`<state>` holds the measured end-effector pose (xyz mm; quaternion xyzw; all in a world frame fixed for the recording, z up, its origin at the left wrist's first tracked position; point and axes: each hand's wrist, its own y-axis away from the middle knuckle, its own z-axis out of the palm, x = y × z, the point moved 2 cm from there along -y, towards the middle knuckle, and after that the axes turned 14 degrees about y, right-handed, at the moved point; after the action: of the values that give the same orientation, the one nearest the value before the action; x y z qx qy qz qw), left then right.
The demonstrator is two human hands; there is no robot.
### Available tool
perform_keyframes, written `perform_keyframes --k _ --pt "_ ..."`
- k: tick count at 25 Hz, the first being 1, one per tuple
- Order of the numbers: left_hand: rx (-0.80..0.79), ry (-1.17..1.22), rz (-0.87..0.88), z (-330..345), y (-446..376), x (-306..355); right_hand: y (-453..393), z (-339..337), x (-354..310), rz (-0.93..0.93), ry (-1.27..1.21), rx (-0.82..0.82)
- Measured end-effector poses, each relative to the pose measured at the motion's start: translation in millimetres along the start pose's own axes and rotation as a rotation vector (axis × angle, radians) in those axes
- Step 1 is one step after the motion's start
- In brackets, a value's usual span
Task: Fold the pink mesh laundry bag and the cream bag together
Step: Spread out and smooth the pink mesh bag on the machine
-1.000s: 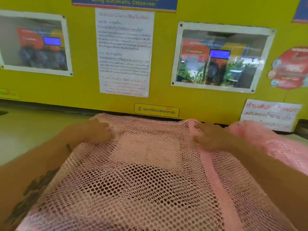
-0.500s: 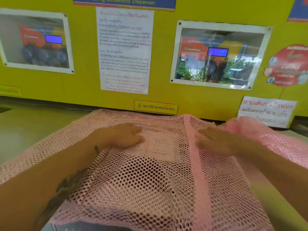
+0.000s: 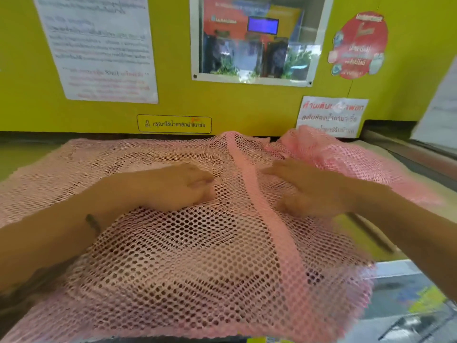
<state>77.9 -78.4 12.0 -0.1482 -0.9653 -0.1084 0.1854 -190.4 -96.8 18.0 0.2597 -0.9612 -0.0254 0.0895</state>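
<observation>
Your left hand (image 3: 178, 186) is resting palm-down, fingers loosely bent, on the pink mesh laundry bag (image 3: 197, 256) | your right hand (image 3: 311, 191) is lying flat beside its pink band (image 3: 249, 179) | bag is spreading across the counter (image 3: 395, 154) | cream bag: cannot tell.

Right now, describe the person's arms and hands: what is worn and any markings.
Both forearms are bare, with no sleeves, gloves, watch or rings visible. The left hand has a small dark tattoo at its wrist and a larger dark tattoo further up the forearm, blurred at the frame's edge. The right hand and its forearm show no markings.
</observation>
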Motion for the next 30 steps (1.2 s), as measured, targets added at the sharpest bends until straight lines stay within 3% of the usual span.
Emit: perform_keyframes --k 2,5,8,13,16,20,24,27,30 --pt "-0.070 -0.024 -0.051 3.9 -0.3 4.4 9.1 9.0 -13.2 -0.016 0.001 -0.009" --pt "-0.119 -0.070 -0.076 3.9 -0.1 8.0 18.5 21.9 -20.6 -0.008 0.103 -0.147" --pt "-0.158 -0.057 -0.061 -0.4 6.7 19.0 39.5 5.1 -16.8 0.034 -0.008 -0.268" --pt "0.005 -0.040 0.014 -3.2 -13.6 24.0 35.6 9.5 -24.3 0.053 -0.072 -0.137" --pt "0.014 -0.108 -0.110 -0.7 -33.1 -0.5 26.4 9.2 -20.8 0.017 -0.038 -0.187" --pt "-0.014 -0.072 -0.251 4.1 -35.8 -30.5 3.3 -9.6 -25.8 0.059 -0.068 -0.014" --pt "0.028 -0.001 -0.248 0.6 -21.1 -23.5 -23.3 -11.5 -44.9 0.040 0.036 -0.241" --pt "0.157 0.139 -0.179 -21.6 -3.6 -27.0 -38.5 -30.4 -49.9 0.070 0.040 -0.155" --pt "0.173 0.014 -0.256 -29.8 7.1 -53.7 -51.1 -24.8 -59.1 0.071 0.069 -0.136"
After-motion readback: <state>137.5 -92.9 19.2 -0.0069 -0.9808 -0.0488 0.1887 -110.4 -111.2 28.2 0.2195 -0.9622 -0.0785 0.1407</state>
